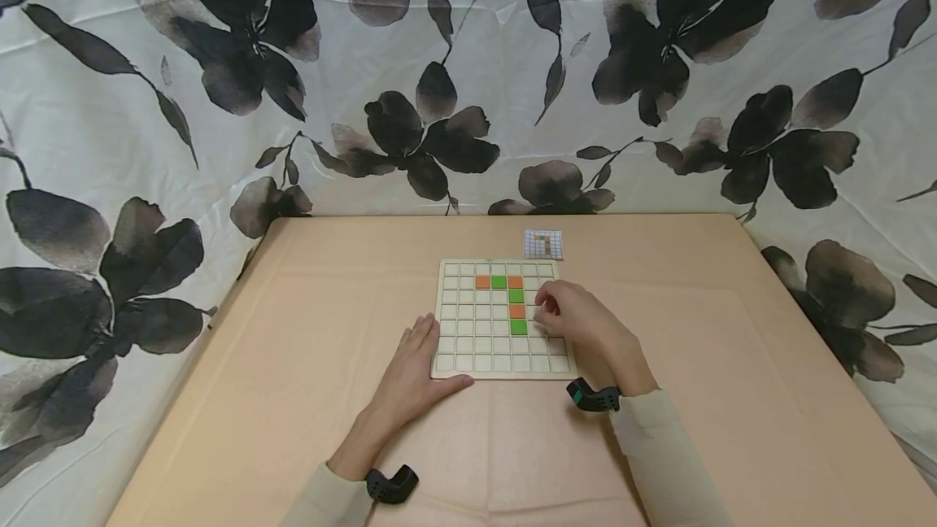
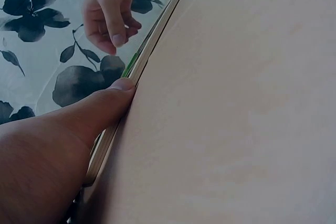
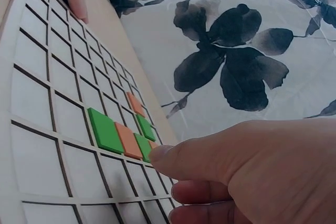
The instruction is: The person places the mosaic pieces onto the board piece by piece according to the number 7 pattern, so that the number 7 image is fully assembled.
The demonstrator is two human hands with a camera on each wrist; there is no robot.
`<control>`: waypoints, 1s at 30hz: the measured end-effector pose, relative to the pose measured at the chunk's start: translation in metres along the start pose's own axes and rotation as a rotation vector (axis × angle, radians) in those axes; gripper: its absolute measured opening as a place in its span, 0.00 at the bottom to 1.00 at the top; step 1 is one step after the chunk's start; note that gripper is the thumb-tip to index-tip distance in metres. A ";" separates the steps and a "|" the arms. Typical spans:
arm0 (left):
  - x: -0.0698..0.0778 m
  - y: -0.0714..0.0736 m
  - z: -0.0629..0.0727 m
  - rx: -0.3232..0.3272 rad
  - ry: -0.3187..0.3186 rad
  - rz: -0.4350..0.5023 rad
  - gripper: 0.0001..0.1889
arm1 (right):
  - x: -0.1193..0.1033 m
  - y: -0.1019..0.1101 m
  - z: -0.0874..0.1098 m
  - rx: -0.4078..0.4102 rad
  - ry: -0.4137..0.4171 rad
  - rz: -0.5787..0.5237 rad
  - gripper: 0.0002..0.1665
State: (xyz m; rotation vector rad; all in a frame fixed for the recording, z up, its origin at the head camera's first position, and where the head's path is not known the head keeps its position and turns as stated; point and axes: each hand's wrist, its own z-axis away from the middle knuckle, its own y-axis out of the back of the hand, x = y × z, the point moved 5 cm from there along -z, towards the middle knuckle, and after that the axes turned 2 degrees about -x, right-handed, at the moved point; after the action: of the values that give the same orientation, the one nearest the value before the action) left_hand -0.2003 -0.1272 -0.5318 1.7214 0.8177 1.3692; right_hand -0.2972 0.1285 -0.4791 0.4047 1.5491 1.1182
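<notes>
A pale square board (image 1: 474, 348), divided into a grid of cells, lies flat on the table. Orange tiles (image 1: 483, 282) and green tiles (image 1: 518, 326) alternate along a short row near its far side, then down a column toward me. My left hand (image 1: 417, 368) rests at the board's left side, fingers straight along that edge and thumb at the near corner. Over the right part of the board is my right hand (image 1: 586, 320), fingers bent and thumb a little apart from them. Nothing shows between its fingertips; its palm is hidden.
Just beyond the board's far edge lies a small card (image 1: 543, 244) printed with a coloured grid. The light brown table (image 1: 329, 291) ends at a white cloth (image 1: 307, 177) with dark flowers behind and at the sides. Both wrists wear dark bands.
</notes>
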 end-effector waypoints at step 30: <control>0.003 0.004 0.003 0.000 0.008 0.026 0.59 | 0.034 0.029 0.028 0.057 -0.095 0.026 0.15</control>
State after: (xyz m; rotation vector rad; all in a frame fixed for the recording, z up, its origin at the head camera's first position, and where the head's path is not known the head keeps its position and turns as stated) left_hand -0.1967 -0.1268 -0.5269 1.7329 0.8026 1.3942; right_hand -0.2912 0.1808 -0.4727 0.5106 1.4983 1.0622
